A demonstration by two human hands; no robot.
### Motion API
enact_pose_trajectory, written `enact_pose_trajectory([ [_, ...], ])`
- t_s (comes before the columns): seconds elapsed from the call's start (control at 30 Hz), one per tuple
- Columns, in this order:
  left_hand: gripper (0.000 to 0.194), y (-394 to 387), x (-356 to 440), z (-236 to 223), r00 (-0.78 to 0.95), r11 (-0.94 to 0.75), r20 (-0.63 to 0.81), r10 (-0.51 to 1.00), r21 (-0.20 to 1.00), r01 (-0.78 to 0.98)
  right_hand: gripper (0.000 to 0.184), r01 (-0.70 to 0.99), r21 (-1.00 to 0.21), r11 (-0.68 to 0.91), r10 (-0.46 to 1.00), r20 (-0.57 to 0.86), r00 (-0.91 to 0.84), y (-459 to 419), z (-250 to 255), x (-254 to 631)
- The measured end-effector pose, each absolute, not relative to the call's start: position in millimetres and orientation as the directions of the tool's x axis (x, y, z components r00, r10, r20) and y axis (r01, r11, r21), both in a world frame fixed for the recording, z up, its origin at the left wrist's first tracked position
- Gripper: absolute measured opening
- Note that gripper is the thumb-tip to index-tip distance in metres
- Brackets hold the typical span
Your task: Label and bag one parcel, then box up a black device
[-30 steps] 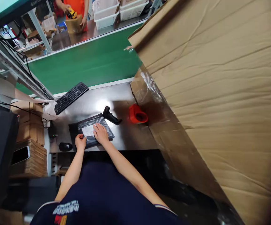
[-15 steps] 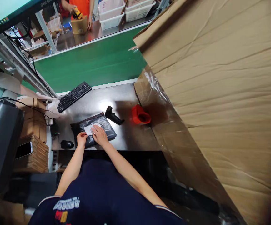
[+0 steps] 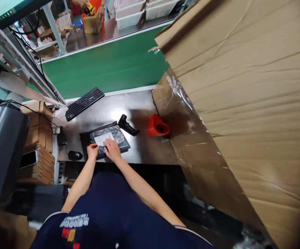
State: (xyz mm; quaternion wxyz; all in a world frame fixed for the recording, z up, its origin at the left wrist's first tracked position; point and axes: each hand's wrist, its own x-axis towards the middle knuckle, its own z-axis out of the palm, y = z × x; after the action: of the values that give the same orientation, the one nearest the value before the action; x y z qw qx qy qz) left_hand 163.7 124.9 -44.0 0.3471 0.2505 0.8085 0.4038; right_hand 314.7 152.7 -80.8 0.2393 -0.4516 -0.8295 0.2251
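"Black plastic parcel (image 3: 122, 137): position?"

"Lying flat on the metal table (image 3: 144, 152), close to the near edge, in front of the wearer. White label (image 3: 101, 138) on its upper face, partly covered by fingers."

"Right hand (image 3: 112, 150)?"

"Palm down. Fingers spread, fingertips resting on the label, rest of the hand over the parcel. Nothing grasped."

"Left hand (image 3: 92, 151)?"

"At the parcel's left part, beside the label's lower left corner. Thumb and fingertips drawn together. Whether a bit of label or film is pinched between them, I cannot tell; too small."

"Surroundings on the table?"

"Black handheld scanner (image 3: 127, 126) just beyond the parcel's far right corner, on its side. Red holder (image 3: 158, 125) farther right, near the cardboard wall (image 3: 233, 103). Black keyboard (image 3: 84, 102) set aslant at the far left. Black mouse (image 3: 75, 155) near the left hand, just left of the parcel."

"Off the table?"

"Left side: phone (image 3: 28, 159) on stacked flat cardboard (image 3: 42, 167). Beyond the green panel (image 3: 103, 65), a co-worker in orange: one hand at a yellow device (image 3: 90, 9), above a small brown box (image 3: 91, 25)."
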Motion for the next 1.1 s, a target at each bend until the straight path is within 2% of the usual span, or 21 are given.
enact_pose_trajectory([
  [0.23, 0.008, 120.2, 164.3, -34.1, -0.627, 0.538, -0.271, 0.73, 0.794, 0.282, 0.045, 0.633, -0.59, 0.502, 0.847, 0.184, -0.5, 141.6, -88.5, 315.2],
  [0.4, 0.003, 116.2, 160.5, -28.4, -0.556, 0.486, -0.199, 0.807, 0.757, 0.435, 0.046, 0.634, -0.594, 0.495, 0.848, 0.172, -0.501, 141.8, -90.9, 316.9],
  [0.8, 0.016, 144.5, 138.9, -24.4, -0.387, 0.543, -0.411, 0.826, 0.767, 0.344, 0.047, 0.634, -0.606, 0.481, 0.859, 0.181, -0.479, 144.9, -77.6, 316.6],
  [0.93, 0.014, 145.8, 133.7, -20.5, -0.364, 0.547, -0.431, 0.826, 0.767, 0.335, 0.035, 0.61, -0.598, 0.52, 0.839, 0.22, -0.498, 148.7, -63.3, 311.3],
  [1.1, 0.019, 144.7, 134.0, -22.4, -0.362, 0.552, -0.436, 0.824, 0.76, 0.343, 0.033, 0.635, -0.529, 0.562, 0.814, 0.219, -0.538, 158.9, -58.9, 304.0],
])
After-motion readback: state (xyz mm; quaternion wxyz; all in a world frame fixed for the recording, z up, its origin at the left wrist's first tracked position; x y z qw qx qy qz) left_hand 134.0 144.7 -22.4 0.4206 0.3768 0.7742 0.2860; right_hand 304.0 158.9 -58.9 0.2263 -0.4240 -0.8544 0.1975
